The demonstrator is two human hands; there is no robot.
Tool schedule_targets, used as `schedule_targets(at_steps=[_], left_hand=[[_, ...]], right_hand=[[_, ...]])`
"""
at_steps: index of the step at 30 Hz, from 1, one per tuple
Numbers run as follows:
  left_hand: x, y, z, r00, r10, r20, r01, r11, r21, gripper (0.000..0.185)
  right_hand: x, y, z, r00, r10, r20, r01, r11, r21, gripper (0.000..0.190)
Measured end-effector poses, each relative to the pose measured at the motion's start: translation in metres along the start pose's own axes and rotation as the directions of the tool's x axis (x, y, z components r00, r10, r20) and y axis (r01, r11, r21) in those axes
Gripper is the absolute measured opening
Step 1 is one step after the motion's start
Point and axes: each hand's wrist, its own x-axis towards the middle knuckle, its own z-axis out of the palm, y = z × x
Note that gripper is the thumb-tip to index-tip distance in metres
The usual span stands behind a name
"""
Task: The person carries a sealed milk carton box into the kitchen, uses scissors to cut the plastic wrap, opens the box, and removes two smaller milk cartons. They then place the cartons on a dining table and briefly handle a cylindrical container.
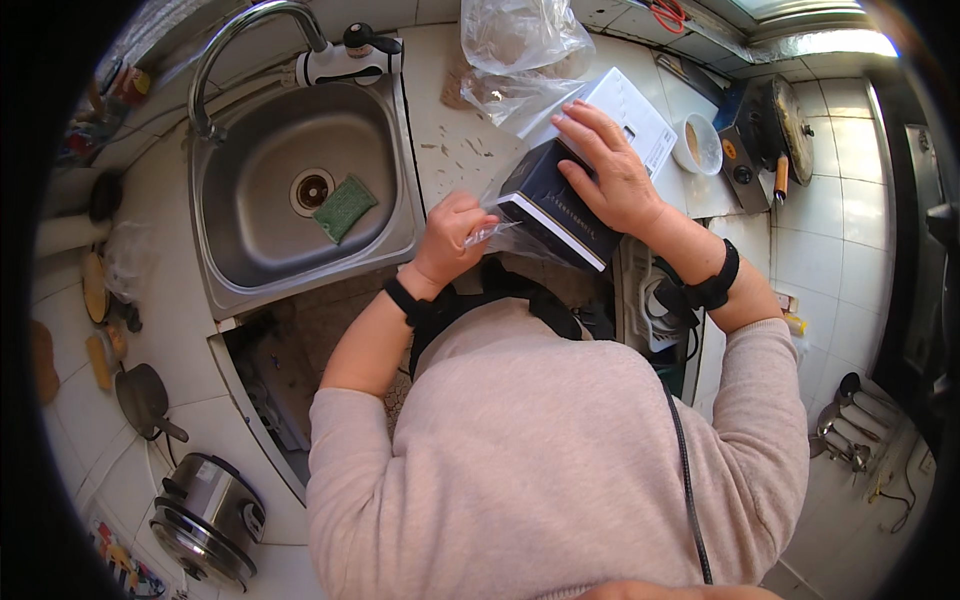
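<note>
My left hand (454, 237) is closed around a gathered edge of a clear plastic bag (517, 244), just right of the sink. Part of that thin plastic runs beneath a black box (562, 202) with a white band along its lower edge and writing on its side. My right hand (611, 169) lies spread over the top of the black box, its fingers reaching onto a white box (622, 105) behind it. Both boxes sit tilted to the view near the counter's front edge. How far the plastic wraps the boxes is hidden.
A steel sink (247, 187) with a green scouring pad (345, 208) lies to the left, under a curved faucet (247, 15). More crumpled plastic (525, 37) is at the back. Right of the boxes stand a white bowl (697, 144) and a gas stove (742, 161) with a lidded pan (791, 131).
</note>
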Motion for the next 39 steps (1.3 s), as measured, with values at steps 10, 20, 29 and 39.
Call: schedule_targets(at_steps=[10, 20, 29, 39], left_hand=[[-0.044, -0.028, 0.002, 0.759, -0.538, 0.367, 0.285, 0.781, 0.556, 0.032], [0.049, 0.053, -0.019, 0.918, -0.364, -0.156, 0.377, 0.924, 0.061, 0.017], [0.069, 0.101, 0.041, 0.989, -0.043, -0.143, 0.096, 0.915, 0.392, 0.021], [0.068, 0.083, 0.045, 0.979, 0.028, -0.201, 0.077, 0.864, 0.498, 0.024]], right_hand=[[-0.022, 0.044, -0.041, 0.991, -0.05, -0.122, 0.047, 0.999, -0.026, 0.012], [-0.019, 0.056, -0.048, 0.953, -0.276, 0.124, 0.28, 0.96, -0.021, 0.024], [-0.001, 0.058, -0.042, 0.922, -0.324, 0.213, 0.275, 0.933, 0.23, 0.028], [-0.009, 0.038, 0.001, 0.943, -0.129, -0.308, 0.24, 0.903, 0.357, 0.04]])
